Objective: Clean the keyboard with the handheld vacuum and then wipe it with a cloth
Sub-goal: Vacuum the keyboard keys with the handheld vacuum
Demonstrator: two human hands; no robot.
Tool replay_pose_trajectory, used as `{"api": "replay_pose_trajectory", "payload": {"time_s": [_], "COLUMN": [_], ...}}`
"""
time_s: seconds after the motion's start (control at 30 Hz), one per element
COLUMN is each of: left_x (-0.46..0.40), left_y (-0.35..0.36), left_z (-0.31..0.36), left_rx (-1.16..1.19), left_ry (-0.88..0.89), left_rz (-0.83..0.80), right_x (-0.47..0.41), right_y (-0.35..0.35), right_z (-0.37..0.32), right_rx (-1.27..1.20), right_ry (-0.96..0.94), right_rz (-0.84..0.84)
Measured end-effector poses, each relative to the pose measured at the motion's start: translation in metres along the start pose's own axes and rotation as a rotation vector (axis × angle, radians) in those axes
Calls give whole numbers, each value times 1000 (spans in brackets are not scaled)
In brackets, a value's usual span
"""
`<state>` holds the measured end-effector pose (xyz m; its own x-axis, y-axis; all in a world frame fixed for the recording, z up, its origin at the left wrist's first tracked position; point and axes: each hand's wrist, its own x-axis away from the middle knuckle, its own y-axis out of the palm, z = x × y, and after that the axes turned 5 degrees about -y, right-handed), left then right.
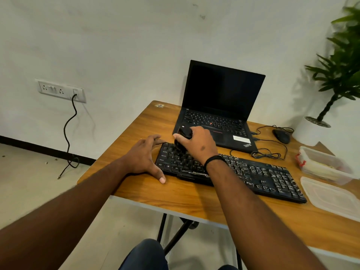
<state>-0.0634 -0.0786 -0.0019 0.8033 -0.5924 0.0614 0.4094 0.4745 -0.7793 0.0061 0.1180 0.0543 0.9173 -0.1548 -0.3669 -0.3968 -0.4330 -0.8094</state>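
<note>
Two bare forearms reach up from the bottom of the frame over a knee in dark trousers. Wood-grain laminate table, pale-edged, on black folding legs; its near edge and left corner are uncovered. Black full-size keyboard, matte with worn white legends, lies diagonally across the centre, its lower-right end close to a clear flat plastic lid.

Left hand: palm down, fingers spread and nearly straight, resting on the table against the keyboard's left end, thumb at its near corner; it holds nothing.

Right hand, black band at the wrist: fingers and thumb curled round a small black rounded handheld vacuum, tilted down onto the keyboard's upper-left keys; its nozzle is hidden.

Beyond, centre: open black laptop, screen dark. Right of it: black corded mouse with coiled cable, and a clear plastic container with a red clip; contents unclear. Upper right: leafy plant in a white pot. Upper left: wall socket plate, black cable hanging to the floor.
</note>
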Motion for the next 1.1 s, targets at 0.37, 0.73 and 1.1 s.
{"api": "replay_pose_trajectory", "payload": {"time_s": [0.37, 0.73, 1.1], "left_x": [1, 1, 9], "left_y": [0, 0, 19], "left_z": [-1, 0, 24], "left_rx": [-12, -6, 46], "left_ry": [27, 19, 63], "left_rz": [6, -5, 94], "right_x": [-14, -4, 52], "right_y": [21, -17, -40], "right_z": [-10, -11, -4], "right_rx": [-322, -333, -359], "right_ry": [157, 25, -35], "right_rz": [51, -366, -43]}}
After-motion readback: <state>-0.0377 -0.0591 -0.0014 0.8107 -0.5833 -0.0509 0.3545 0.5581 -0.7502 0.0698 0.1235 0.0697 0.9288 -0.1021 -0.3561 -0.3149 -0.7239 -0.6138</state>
